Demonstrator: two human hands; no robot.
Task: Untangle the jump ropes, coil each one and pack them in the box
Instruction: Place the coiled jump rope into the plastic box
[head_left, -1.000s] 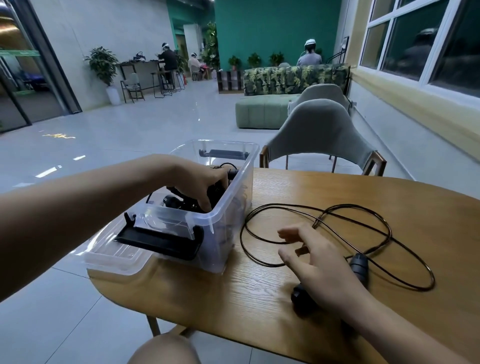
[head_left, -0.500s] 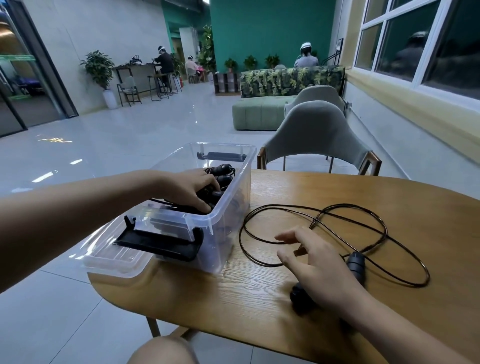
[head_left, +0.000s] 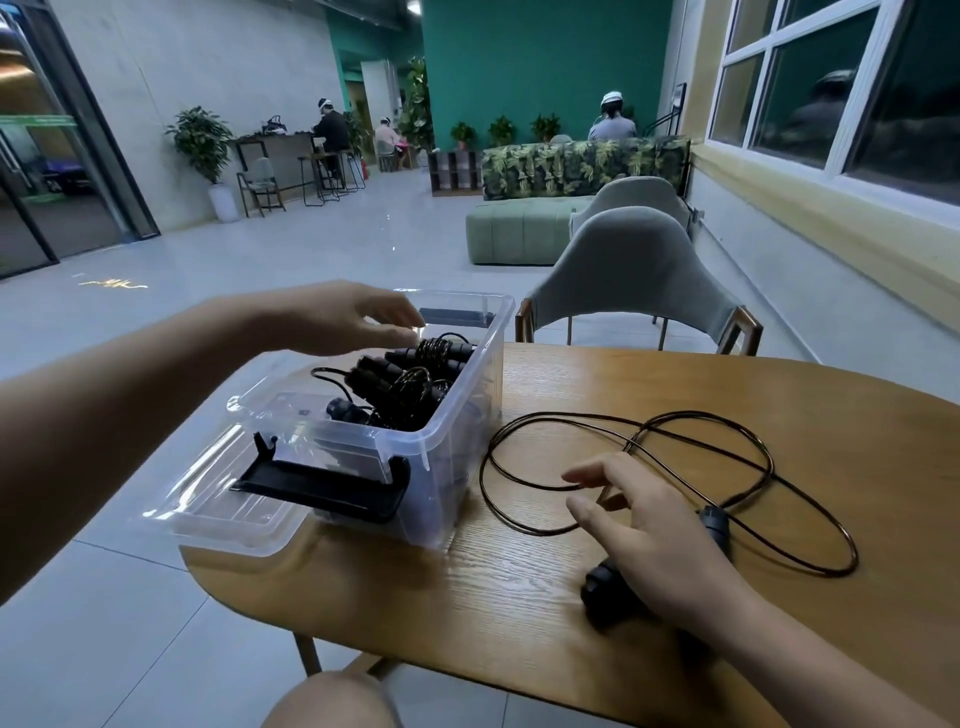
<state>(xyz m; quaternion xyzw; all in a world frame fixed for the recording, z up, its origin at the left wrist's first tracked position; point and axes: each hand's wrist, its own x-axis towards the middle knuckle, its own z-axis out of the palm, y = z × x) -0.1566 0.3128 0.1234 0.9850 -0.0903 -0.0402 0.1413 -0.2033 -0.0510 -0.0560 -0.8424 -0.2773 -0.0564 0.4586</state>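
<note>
**Item 1: loose jump rope** (head_left: 638, 435). Thin black cord with a brown sheen and two short black handles. It lies on the table at 2 o'clock from the person, spread in wide overlapping loops. One handle (head_left: 712, 522) lies just right of the right hand (head_left: 649, 530); the other handle (head_left: 605, 587) shows partly from under the palm. The hand's fingers are spread and slightly bent above the cord and grip nothing. Whether the palm presses the handle cannot be told.

**Item 2: coiled jump ropes** (head_left: 410, 384). Black bundles with black handles, lying inside the box (head_left: 467, 441).

**Item 3: box.** Clear plastic, open-topped, at 10 o'clock on the table, just left of the loose rope. A black latch (head_left: 322, 486) is on its near end. A clear lid (head_left: 223, 514) juts out from under it at 7 o'clock, past the table edge. The left hand (head_left: 358, 322) hovers over the far left rim with relaxed, loosely parted fingers, holding nothing.

**Surface.** Oval wooden table (head_left: 467, 613) with visible grain.

**Room.** Pale tiled floor (head_left: 311, 244). Grey chair (head_left: 634, 270) at 12 o'clock. Behind it, a green ottoman (head_left: 514, 234), a leaf-print sofa (head_left: 576, 161) and a teal wall (head_left: 545, 62). Windows (head_left: 841, 93) at 2 o'clock. Potted plant (head_left: 200, 137) and seated people at 11 o'clock.
</note>
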